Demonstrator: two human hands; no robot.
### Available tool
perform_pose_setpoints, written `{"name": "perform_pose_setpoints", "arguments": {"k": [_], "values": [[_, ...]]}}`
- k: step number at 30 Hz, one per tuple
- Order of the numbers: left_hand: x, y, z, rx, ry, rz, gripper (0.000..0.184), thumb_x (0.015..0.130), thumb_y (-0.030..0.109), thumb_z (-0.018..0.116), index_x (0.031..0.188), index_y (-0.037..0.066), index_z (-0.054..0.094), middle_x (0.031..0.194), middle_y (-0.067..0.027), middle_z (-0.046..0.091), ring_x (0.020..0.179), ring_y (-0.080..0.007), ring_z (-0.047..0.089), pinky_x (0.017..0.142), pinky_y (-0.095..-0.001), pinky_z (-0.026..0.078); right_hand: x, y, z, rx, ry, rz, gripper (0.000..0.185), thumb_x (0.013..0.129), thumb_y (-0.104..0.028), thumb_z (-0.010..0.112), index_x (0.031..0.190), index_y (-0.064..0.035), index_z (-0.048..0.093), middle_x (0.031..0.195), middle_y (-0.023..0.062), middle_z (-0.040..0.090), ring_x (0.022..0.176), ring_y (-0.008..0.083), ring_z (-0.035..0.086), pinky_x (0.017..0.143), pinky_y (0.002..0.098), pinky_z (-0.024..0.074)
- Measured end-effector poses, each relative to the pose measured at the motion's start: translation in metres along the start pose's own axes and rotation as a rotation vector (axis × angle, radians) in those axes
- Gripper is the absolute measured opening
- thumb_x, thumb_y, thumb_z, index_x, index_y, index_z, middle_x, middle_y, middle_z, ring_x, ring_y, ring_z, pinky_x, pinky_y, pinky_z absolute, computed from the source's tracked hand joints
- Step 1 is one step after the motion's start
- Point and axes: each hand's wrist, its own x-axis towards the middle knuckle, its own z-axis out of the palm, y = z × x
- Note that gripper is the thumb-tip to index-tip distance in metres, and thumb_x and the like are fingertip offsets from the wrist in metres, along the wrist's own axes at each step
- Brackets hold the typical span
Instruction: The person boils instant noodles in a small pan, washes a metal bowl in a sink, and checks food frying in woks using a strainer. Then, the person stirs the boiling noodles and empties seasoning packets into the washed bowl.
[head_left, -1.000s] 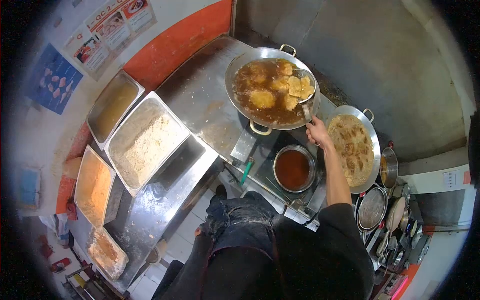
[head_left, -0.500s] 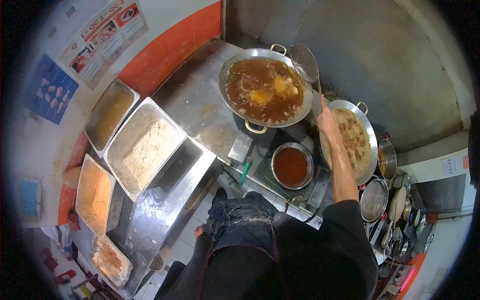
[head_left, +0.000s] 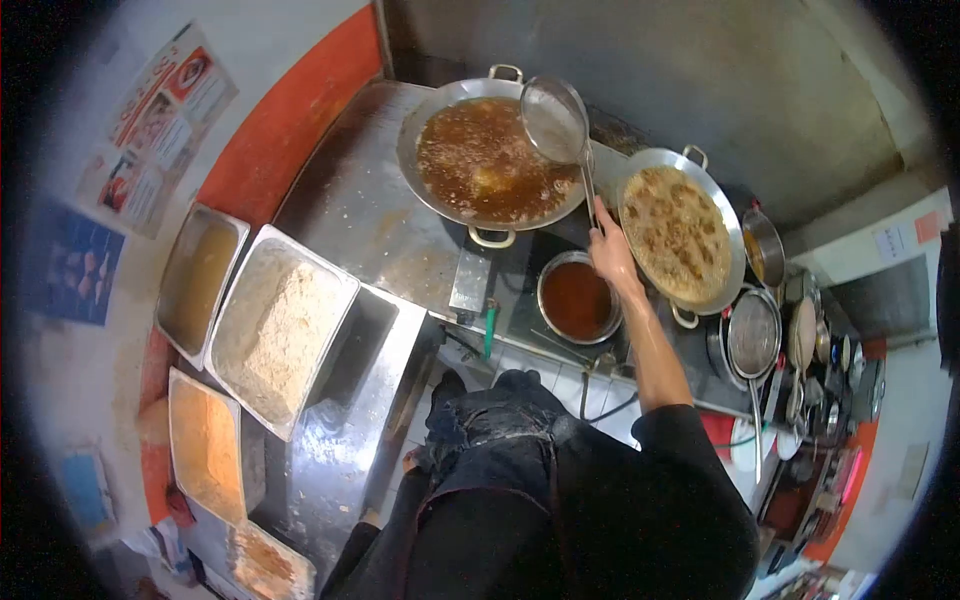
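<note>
My right hand (head_left: pixel 612 250) is closed on the handle of a round wire skimmer (head_left: pixel 554 120). The skimmer's mesh is over the right rim of a wide pan (head_left: pixel 425 120) of bubbling brown oil, and no pieces show on the mesh. A pale yellow patch shows in the oil near the pan's middle. Beside my forearm stands a second pan (head_left: pixel 733 250), where several browned pieces (head_left: pixel 680 230) lie in foaming oil. Only a small part of my left hand (head_left: pixel 411 460) shows at my left side, its fingers mostly hidden.
A round pot of reddish-brown liquid (head_left: pixel 577 298) stands in front of the pans. On the left are metal trays of yellowish liquid (head_left: pixel 200 285), pale flour (head_left: pixel 290 335) and orange powder (head_left: pixel 210 440). Strainers (head_left: pixel 753 335) and other pans sit at the right.
The skimmer, first in the oil with golden pieces, has lifted out and hangs over the pan's right rim with none visible on it. The view has turned, and the pans appear further left.
</note>
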Motion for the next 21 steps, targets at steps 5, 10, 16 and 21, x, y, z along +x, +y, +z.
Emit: {"name": "perform_pose_setpoints", "arguments": {"k": [5, 10, 16, 21], "values": [[0.011, 0.015, -0.018, 0.079, -0.122, -0.053, 0.025, 0.082, 0.016, 0.058, 0.098, -0.003, 0.061, 0.093, -0.0133, 0.065, 0.082, -0.022, 0.062, 0.072, -0.0327, 0.05, -0.079, -0.026, 0.007, 1.08, -0.21, 0.344, 0.063, 0.096, -0.013, 0.045, 0.148, -0.0242, 0.011, 0.06, -0.0057, 0.033, 0.044, 0.0024, 0.03, 0.033, 0.0175, 0.0227], [0.017, 0.028, -0.026, 0.185, -0.242, -0.119, 0.027, 0.083, 0.017, 0.058, 0.1, -0.003, 0.061, 0.096, -0.0135, 0.065, 0.084, -0.0225, 0.063, 0.074, -0.0328, 0.05, -0.189, -0.02, 0.015, 1.39, -0.223, 0.404, 0.058, 0.097, -0.016, 0.043, 0.147, -0.021, 0.014, 0.056, -0.0084, 0.031, 0.039, 0.0013, 0.029, 0.029, 0.0158, 0.022], [0.012, 0.052, -0.021, 0.362, -0.354, -0.12, 0.03, 0.083, 0.019, 0.059, 0.104, -0.003, 0.061, 0.099, -0.0137, 0.065, 0.087, -0.0231, 0.063, 0.076, -0.0331, 0.05, -0.298, 0.015, 0.017, 1.384, -0.204, 0.701, 0.055, 0.098, -0.012, 0.04, 0.146, -0.026, 0.018, 0.059, -0.0051, 0.03, 0.037, 0.0026, 0.025, 0.027, 0.0177, 0.0233], [-0.004, 0.097, 0.031, 0.808, -0.612, -0.083, 0.04, 0.084, 0.034, 0.057, 0.108, 0.002, 0.061, 0.101, -0.0136, 0.065, 0.087, -0.0248, 0.062, 0.074, -0.037, 0.05, -0.301, 0.103, 0.042, 1.271, -0.138, 0.585, 0.061, 0.095, -0.01, 0.045, 0.147, -0.0197, 0.015, 0.062, -0.003, 0.037, 0.043, 0.0043, 0.031, 0.035, 0.0194, 0.0264]]}}
